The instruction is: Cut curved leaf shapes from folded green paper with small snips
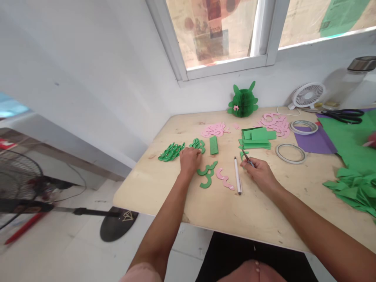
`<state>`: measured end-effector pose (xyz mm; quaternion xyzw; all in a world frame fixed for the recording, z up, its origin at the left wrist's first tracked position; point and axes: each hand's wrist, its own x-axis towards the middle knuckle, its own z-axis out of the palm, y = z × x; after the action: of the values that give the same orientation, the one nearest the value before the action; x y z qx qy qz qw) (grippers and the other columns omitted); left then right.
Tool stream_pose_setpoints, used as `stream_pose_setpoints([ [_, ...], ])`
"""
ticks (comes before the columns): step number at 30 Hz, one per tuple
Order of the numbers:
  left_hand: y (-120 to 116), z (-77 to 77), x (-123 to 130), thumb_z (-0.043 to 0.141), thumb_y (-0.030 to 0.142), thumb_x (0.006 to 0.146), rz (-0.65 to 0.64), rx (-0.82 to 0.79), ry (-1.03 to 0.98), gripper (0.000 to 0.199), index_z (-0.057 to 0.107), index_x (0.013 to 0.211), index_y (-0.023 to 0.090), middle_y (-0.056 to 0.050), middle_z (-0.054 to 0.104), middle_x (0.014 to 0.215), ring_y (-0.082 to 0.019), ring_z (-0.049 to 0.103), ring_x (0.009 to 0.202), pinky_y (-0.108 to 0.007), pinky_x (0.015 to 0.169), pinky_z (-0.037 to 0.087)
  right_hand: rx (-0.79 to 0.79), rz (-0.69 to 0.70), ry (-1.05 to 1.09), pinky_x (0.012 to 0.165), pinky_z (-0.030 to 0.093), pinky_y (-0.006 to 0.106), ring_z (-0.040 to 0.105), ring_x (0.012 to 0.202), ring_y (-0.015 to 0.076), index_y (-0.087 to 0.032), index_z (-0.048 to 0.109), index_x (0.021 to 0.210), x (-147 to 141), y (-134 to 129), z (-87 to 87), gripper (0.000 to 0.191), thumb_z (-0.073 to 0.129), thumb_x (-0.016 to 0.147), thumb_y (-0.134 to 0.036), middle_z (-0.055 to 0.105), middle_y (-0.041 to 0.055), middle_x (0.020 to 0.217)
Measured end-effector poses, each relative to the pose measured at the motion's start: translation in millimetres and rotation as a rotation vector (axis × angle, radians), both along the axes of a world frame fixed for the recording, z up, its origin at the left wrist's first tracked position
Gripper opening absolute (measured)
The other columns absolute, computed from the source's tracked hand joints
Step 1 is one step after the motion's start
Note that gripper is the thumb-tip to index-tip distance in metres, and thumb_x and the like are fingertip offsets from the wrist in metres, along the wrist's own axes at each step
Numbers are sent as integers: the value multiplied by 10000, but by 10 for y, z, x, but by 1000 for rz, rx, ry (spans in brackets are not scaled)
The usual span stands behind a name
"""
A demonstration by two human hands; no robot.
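Fingers of the right hand point(260, 174) are clamped on small, dark-bladed scissors point(247, 156) beside a white pen point(237, 176); the left hand's point(190, 159) grip, by curved green paper cutouts point(196, 143), cannot be told. Window-covering point(214, 39) print is unreadably blurred, above a pale wooden tabletop point(143, 182) against white walls point(102, 78).

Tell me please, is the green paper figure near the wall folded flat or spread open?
Spread open: the green figure stands rounded, with its pleats fanned out.

a wooden table point(147, 182) is set against a white wall point(202, 96) with framed windows point(217, 33); pale flooring point(79, 246) is seen below.
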<state>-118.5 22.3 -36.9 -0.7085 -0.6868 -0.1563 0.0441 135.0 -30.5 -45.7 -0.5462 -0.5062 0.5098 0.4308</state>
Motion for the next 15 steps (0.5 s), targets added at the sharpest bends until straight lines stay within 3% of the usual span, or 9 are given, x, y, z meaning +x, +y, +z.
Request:
stream_pose_setpoints([
  [4,-153,173,-100,511,304,785,-207,-169,-185,199,665,880,221,-37,681,903,-217,589,907,-334,812,421,3,-2,16,410,142,242,217,396,74,-161,588,742,-4,10,3,327,598,716,-486,285,-86,454],
  [7,-332,250,-197,561,333,744,-362,-315,-208,220,652,919,233,-22,667,926,-206,588,904,-312,792,433,16,-3,20,410,146,241,226,398,73,-161,584,736,-10,10,0,324,600,713,-483,294,-83,463],
  [15,-532,125,-304,566,273,726,-345,-315,-188,93,622,791,237,-17,626,842,-207,552,885,-324,788,426,30,3,-2,405,145,242,219,384,73,-160,592,735,-5,9,-14,313,591,724,-473,283,-87,442],
])
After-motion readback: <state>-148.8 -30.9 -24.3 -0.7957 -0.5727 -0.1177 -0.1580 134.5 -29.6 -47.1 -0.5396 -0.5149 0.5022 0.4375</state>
